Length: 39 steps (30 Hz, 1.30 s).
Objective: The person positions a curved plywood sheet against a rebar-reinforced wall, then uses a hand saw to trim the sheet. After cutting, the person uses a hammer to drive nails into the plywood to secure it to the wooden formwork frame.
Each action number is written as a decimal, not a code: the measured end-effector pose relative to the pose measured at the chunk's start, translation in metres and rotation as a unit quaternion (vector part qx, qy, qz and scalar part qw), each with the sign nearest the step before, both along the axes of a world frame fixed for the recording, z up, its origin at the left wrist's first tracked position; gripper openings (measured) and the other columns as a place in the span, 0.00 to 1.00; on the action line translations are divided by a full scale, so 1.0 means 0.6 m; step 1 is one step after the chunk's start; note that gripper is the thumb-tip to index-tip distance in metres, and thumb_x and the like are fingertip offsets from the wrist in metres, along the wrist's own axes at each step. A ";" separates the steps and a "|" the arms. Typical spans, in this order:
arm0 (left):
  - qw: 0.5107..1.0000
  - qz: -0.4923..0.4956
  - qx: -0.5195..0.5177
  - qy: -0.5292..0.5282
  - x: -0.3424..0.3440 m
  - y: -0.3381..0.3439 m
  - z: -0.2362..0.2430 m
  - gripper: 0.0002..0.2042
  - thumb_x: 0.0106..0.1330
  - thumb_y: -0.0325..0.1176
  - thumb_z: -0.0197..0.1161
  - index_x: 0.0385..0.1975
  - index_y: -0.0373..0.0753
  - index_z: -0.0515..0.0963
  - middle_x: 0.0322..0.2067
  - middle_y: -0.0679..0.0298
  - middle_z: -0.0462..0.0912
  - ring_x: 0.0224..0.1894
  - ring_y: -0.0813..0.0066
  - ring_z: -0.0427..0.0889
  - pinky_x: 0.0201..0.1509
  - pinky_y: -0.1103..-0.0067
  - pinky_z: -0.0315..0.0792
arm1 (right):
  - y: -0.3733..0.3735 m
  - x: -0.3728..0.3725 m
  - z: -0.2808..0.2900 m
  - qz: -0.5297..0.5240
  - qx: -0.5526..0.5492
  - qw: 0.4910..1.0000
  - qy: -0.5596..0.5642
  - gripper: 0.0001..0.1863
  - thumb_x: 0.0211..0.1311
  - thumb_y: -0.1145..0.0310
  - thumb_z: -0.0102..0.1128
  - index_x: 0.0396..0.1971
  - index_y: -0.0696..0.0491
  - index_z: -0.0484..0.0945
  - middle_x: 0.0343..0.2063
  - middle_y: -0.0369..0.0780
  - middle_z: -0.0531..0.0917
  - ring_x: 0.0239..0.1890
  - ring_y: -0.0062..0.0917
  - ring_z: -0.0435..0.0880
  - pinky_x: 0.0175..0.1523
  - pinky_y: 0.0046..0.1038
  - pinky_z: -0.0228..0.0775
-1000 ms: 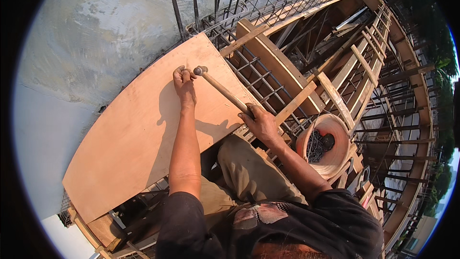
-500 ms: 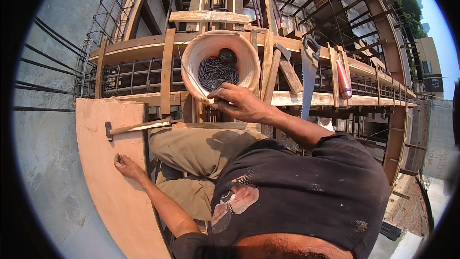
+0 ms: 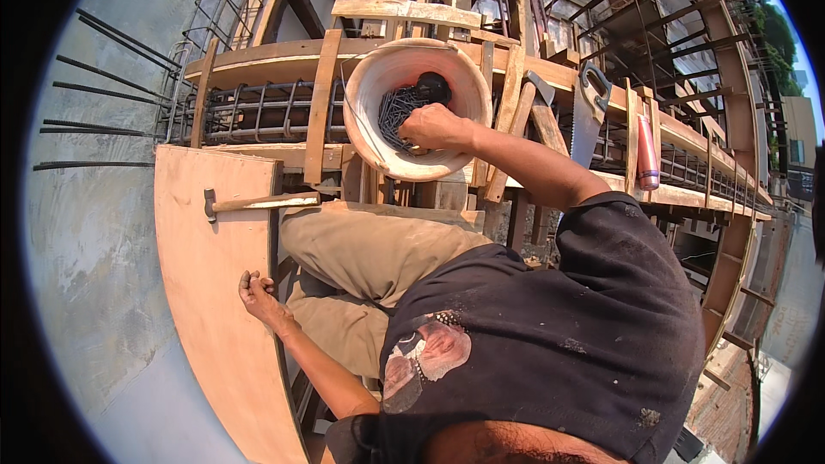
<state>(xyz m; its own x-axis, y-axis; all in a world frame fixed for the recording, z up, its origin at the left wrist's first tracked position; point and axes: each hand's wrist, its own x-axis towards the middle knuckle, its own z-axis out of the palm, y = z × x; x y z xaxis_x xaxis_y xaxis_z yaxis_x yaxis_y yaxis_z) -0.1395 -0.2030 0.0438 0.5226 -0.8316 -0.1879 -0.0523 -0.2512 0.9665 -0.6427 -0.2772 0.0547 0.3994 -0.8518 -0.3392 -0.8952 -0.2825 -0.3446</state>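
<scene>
My right hand (image 3: 434,127) reaches into a pale, worn bucket (image 3: 471,99), its fingers bunched down on the loose nails (image 3: 394,112). The fingertips are partly hidden there. A black round object (image 3: 432,87) lies beside the nails in the bucket. My left hand (image 3: 262,296) is raised over the right edge of a plywood sheet (image 3: 202,292), its fingers curled in; whatever they may hold is too small to make out. Farther up the sheet lies a hammer (image 3: 266,203) with a wooden handle, its head pointing left and its handle end near my knee.
A handsaw (image 3: 586,120) and a wooden-handled tool with a metal head (image 3: 547,125) rest right of the bucket. Beyond them stands a red bottle (image 3: 646,155). A rebar cage (image 3: 258,112) runs between timber boards. Bare rebar ends (image 3: 103,94) stick out at the left.
My right hand has gone from the bucket's near rim down into the nails. The left hand has drawn in toward my legs. The whole view has shifted slightly.
</scene>
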 end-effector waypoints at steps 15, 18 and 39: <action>0.990 -0.032 0.106 -0.091 -0.014 0.175 0.006 0.17 0.70 0.33 0.59 0.53 0.27 0.75 0.35 0.64 0.80 0.30 0.81 0.74 0.34 0.83 0.65 | -0.036 -0.034 -0.032 0.125 0.088 0.978 0.143 0.12 0.50 0.71 0.61 0.34 0.54 0.89 0.32 0.49 0.88 0.40 0.45 0.89 0.42 0.43 0.82; 0.990 -0.034 0.112 -0.083 -0.017 0.170 -0.015 0.15 0.70 0.30 0.57 0.51 0.26 0.76 0.29 0.65 0.77 0.29 0.80 0.73 0.37 0.81 0.67 | -0.021 -0.038 -0.038 0.112 0.061 0.981 0.144 0.13 0.53 0.71 0.60 0.36 0.52 0.89 0.31 0.48 0.88 0.39 0.44 0.89 0.42 0.44 0.82; 0.966 -0.111 0.167 -0.161 -0.020 0.156 -0.012 0.16 0.74 0.31 0.57 0.54 0.27 0.75 0.39 0.64 0.78 0.35 0.80 0.73 0.41 0.82 0.70 | 0.001 -0.040 -0.020 0.087 -0.002 0.996 0.031 0.09 0.53 0.68 0.60 0.27 0.57 0.86 0.28 0.50 0.87 0.34 0.44 0.90 0.39 0.44 0.82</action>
